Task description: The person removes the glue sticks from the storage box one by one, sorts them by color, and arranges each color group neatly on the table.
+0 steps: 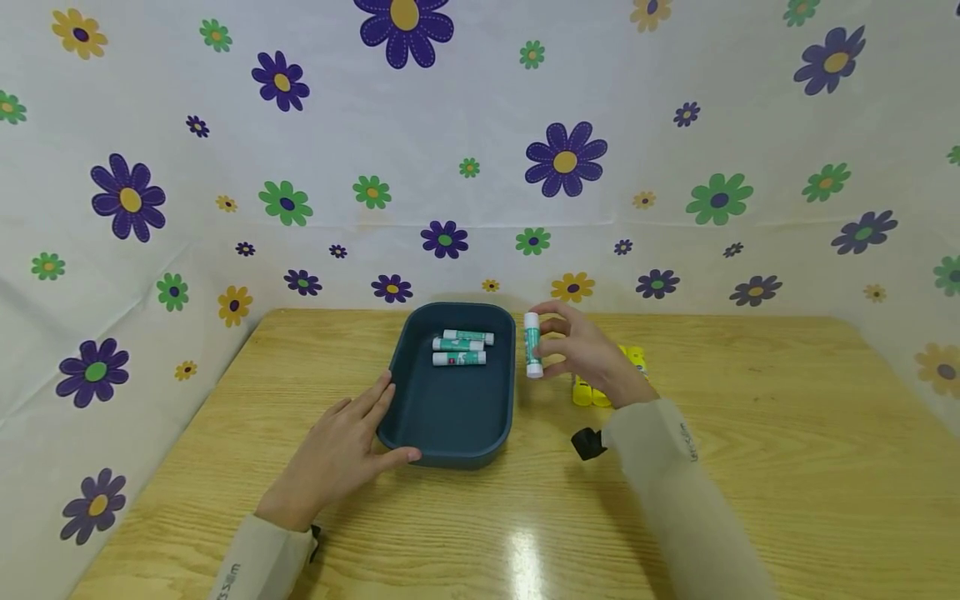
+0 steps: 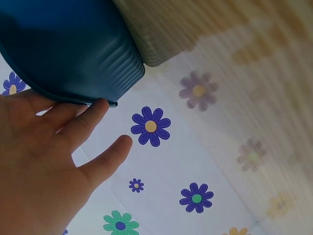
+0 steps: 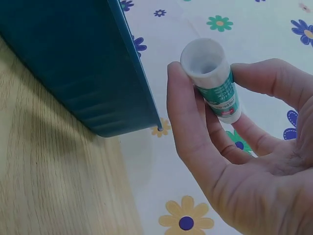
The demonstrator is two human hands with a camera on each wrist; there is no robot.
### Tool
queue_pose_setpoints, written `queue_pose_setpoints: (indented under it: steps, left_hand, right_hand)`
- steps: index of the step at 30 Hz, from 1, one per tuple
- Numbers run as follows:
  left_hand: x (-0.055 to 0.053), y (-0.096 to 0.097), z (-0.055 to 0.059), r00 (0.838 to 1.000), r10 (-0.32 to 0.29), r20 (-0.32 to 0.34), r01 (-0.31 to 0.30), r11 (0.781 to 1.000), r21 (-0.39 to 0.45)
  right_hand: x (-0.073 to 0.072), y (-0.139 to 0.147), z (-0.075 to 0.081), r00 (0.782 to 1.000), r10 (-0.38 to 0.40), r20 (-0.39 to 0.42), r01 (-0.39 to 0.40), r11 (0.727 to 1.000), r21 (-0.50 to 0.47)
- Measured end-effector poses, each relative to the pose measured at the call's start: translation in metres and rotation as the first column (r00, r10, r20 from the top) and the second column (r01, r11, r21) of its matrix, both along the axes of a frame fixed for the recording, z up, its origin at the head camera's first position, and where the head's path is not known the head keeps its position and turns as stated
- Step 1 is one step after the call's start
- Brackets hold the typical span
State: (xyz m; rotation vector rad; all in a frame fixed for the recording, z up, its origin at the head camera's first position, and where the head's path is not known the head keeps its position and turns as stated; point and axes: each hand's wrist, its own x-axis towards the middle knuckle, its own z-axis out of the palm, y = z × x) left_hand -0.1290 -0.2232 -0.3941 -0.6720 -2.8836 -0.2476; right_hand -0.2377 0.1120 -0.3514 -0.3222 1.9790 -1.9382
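Note:
My right hand [image 1: 588, 346] pinches a glue stick [image 1: 532, 346] with a white cap and green label, just right of the dark blue bin [image 1: 450, 450]. In the right wrist view the glue stick [image 3: 220, 93] sits between thumb and fingers, its hollow white end toward the camera. Inside the bin lie 3 similar glue sticks [image 1: 460, 358] near its far end. My left hand [image 1: 337, 454] rests on the bin's near left rim with fingers spread. The left wrist view shows the left hand [image 2: 54, 137] with fingertips at the rim of the bin [image 2: 73, 54].
Behind my right wrist, partly hidden, are yellow items [image 1: 592, 392] on the wooden table [image 1: 787, 433]. A white cloth with printed flowers [image 1: 480, 125] hangs along the table's back and left. Each sleeve has a black piece [image 1: 588, 443] at the wrist.

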Motion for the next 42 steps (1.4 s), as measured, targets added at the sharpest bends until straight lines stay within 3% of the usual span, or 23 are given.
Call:
queue_pose_setpoints:
  steps: [15, 27, 42]
  left_hand:
    - [0.001, 0.0, 0.0, 1.0, -0.002, 0.015, 0.002, 1.0, 0.008]
    - [0.0, 0.001, -0.001, 1.0, -0.003, 0.021, 0.002, 1.0, 0.01]
    - [0.0, 0.0, 0.0, 1.0, -0.006, -0.002, 0.006, 1.0, 0.001]
  right_hand:
    - [0.024, 0.031, 0.004, 0.997, -0.032, -0.076, 0.042, 0.99, 0.133]
    - [0.047, 0.057, -0.008, 0.995, -0.028, -0.098, 0.041, 0.989, 0.141]
    - [0.069, 0.067, -0.024, 0.999, 0.0, -0.051, 0.009, 0.985, 0.17]
